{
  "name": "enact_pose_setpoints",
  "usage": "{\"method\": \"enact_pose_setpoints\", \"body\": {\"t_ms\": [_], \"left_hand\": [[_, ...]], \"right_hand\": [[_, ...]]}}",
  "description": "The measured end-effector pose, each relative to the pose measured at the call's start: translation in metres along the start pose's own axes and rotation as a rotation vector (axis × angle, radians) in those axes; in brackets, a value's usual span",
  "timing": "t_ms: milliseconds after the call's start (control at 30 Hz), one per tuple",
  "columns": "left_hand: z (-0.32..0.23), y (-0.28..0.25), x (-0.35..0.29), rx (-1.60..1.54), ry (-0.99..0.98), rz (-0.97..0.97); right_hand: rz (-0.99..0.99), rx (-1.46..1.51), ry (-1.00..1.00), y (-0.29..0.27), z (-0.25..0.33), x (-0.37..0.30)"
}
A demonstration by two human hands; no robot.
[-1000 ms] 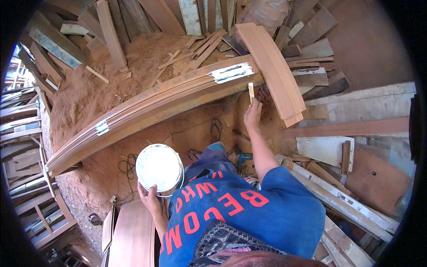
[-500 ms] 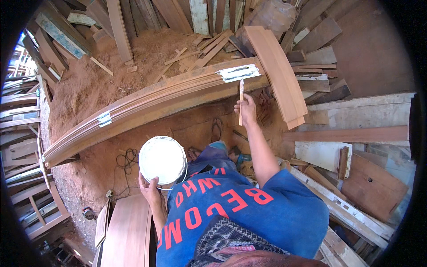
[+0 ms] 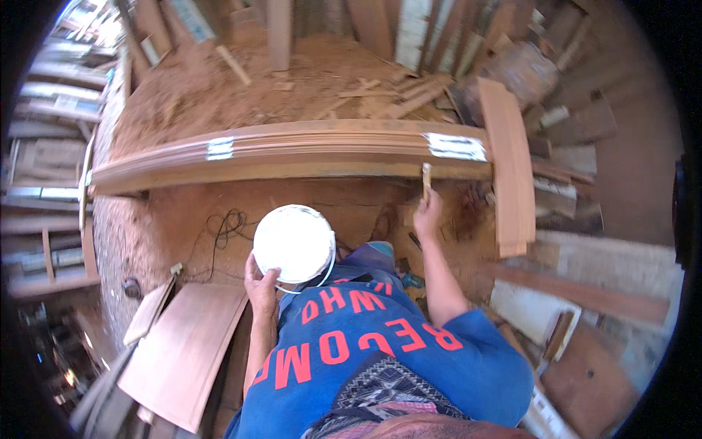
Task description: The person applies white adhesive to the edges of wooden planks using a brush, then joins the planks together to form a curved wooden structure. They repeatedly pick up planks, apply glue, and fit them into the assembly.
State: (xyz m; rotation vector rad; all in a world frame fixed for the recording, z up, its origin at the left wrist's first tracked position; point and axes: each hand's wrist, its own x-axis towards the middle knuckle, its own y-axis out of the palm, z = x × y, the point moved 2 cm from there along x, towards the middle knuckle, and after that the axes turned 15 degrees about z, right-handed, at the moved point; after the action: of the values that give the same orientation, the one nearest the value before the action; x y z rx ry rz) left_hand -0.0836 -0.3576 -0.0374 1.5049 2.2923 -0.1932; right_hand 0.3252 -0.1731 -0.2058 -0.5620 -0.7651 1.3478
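My left hand (image 3: 261, 284) grips the side of a round white bucket (image 3: 292, 240), fingers around its wall and thumb near the rim. The top of the bucket looks bright white, and a thin handle hangs at its right side. In my right hand (image 3: 428, 212) is a short flat wooden stick (image 3: 426, 179) pointing away from me, its far end whitish. The stick's tip sits just below a white smeared patch (image 3: 457, 146) on a long stack of thin boards (image 3: 322, 143). A smaller white patch (image 3: 219, 148) marks the same stack farther left.
Wide boards (image 3: 512, 183) lie crosswise at the stack's right end. Sawdust (image 3: 183, 106) and wood scraps spread behind it. A black cord (image 3: 227, 228) coils on the ground. Panels (image 3: 183, 351) stand at my near left, and lumber (image 3: 585, 285) lies along the right.
The view has turned, so the stack now runs more level across it. My right hand has drawn the stick back from the right-hand white patch. The left hand still holds the bucket.
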Motion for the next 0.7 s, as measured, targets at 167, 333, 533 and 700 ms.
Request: {"method": "enact_pose_setpoints", "body": {"t_ms": [167,333,533,700], "left_hand": [[-0.003,-0.009,-0.007,-0.042,-0.031,-0.051],[0.011,-0.031,-0.020,-0.150,-0.013,-0.110],[0.024,-0.072,-0.055,-0.247,0.017,-0.306],[0.026,-0.093,-0.090,-0.391,0.068,-0.550]], "right_hand": [[-0.085,0.166,0.199,0.000,0.019,0.011],[0.285,0.198,-0.136,0.015,0.126,0.029],[0.632,0.268,-0.482,0.124,0.263,0.011],[0.799,0.293,-0.548,0.217,0.352,0.001]]}}
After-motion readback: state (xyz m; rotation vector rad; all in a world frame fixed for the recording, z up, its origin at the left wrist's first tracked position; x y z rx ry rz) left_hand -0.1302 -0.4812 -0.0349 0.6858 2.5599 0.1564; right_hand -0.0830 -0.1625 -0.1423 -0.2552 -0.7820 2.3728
